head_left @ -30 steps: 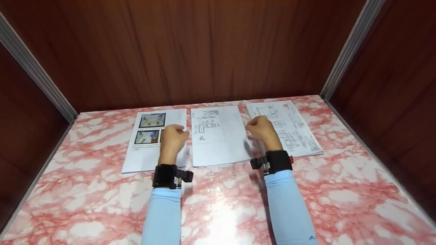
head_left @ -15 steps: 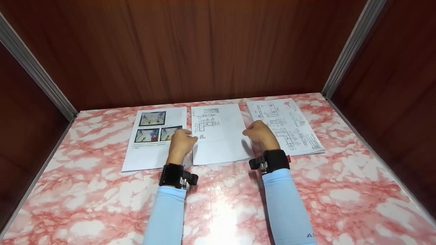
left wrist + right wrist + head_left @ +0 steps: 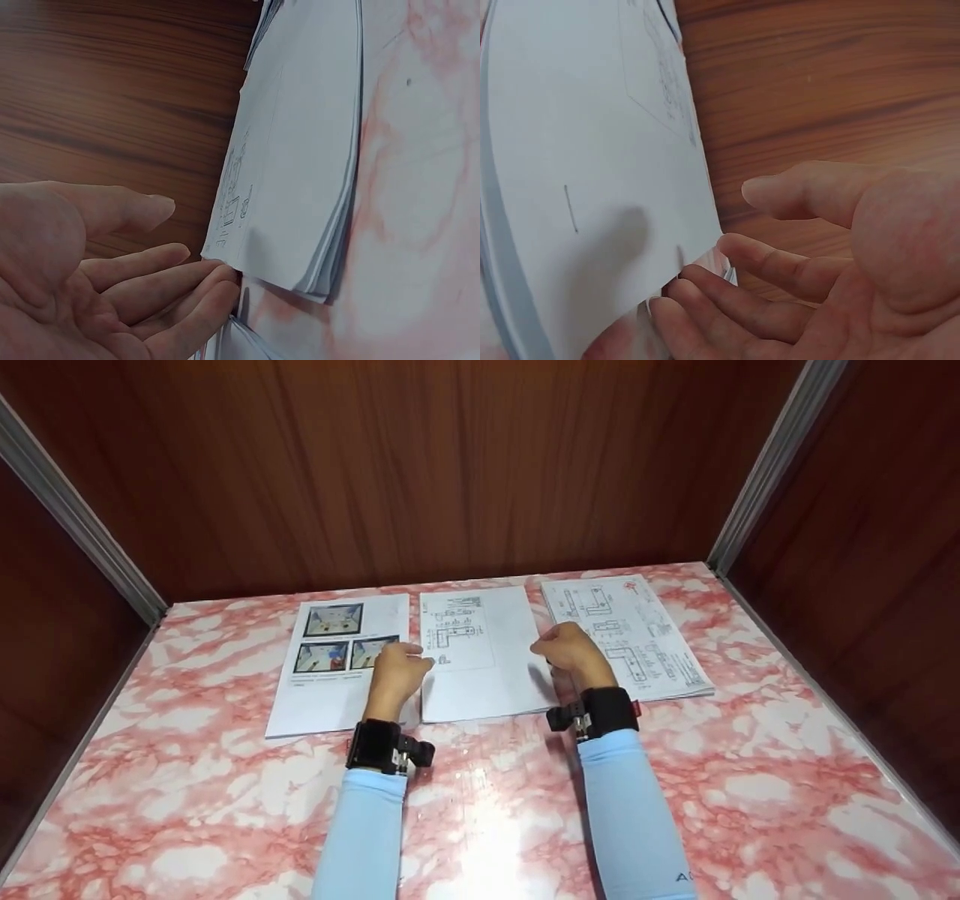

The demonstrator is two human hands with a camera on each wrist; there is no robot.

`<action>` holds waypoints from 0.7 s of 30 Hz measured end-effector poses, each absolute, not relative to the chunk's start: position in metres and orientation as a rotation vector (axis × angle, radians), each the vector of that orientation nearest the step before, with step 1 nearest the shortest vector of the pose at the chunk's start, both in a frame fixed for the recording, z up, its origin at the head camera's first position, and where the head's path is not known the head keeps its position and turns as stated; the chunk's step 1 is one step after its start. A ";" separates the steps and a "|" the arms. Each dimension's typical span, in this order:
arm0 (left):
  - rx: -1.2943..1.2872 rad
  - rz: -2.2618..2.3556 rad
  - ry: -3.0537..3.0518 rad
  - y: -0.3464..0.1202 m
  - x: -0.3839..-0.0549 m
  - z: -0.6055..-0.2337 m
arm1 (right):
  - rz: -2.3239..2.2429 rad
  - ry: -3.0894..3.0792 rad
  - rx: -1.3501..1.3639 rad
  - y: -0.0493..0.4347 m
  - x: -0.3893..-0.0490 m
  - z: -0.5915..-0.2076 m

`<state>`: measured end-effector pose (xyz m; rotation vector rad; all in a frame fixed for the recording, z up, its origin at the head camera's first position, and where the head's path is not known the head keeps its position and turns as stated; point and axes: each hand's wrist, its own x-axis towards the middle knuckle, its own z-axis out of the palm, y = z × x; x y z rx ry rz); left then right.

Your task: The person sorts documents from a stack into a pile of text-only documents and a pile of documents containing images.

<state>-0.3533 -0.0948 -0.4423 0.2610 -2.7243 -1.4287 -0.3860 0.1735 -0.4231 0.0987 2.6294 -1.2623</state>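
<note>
A middle stack of printed paper (image 3: 487,690), with a line drawing on its top sheet, lies between my two hands in the head view. My left hand (image 3: 394,679) is at its left edge; in the left wrist view the loosely bent fingers (image 3: 191,307) reach its side, and the thumb stands apart from them. At the right edge is my right hand (image 3: 577,654). The right wrist view shows its fingertips (image 3: 667,319) low against the paper's side, the thumb raised away. A staple (image 3: 570,208) shows in the top sheet. Neither hand grips the stack.
To the left lies a paper stack with printed photos (image 3: 300,712). On the right is another stack with technical drawings (image 3: 660,652). A red-and-white marbled table (image 3: 225,810) bears all three. Brown wood-grain panels (image 3: 450,472) enclose the back and sides.
My left hand has moved right, from over the photo pages to the middle stack's left edge. My right hand has shifted slightly left to its right edge. The stacks keep their places.
</note>
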 end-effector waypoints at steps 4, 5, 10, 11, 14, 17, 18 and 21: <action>0.258 -1.422 -2.702 -0.095 -0.352 -0.440 | -1.294 2.632 0.116 0.173 -0.384 -0.420; 0.255 -1.424 -2.695 -0.094 -0.352 -0.439 | -1.290 2.640 0.116 0.173 -0.383 -0.420; 0.264 -1.502 -2.614 -0.092 -0.351 -0.436 | -1.267 2.691 0.090 0.172 -0.383 -0.420; 0.267 -1.526 -2.594 -0.092 -0.351 -0.437 | -1.281 2.684 0.090 0.172 -0.384 -0.420; 0.292 -1.566 -2.550 -0.091 -0.354 -0.441 | -1.297 2.685 0.110 0.172 -0.385 -0.421; 0.315 -1.564 -2.548 -0.089 -0.356 -0.446 | -1.340 2.657 0.142 0.171 -0.386 -0.422; 0.308 -1.547 -2.553 -0.089 -0.356 -0.448 | -1.350 2.648 0.150 0.171 -0.386 -0.422; 0.256 -1.504 -2.559 -0.087 -0.357 -0.451 | -1.395 2.601 0.178 0.170 -0.387 -0.423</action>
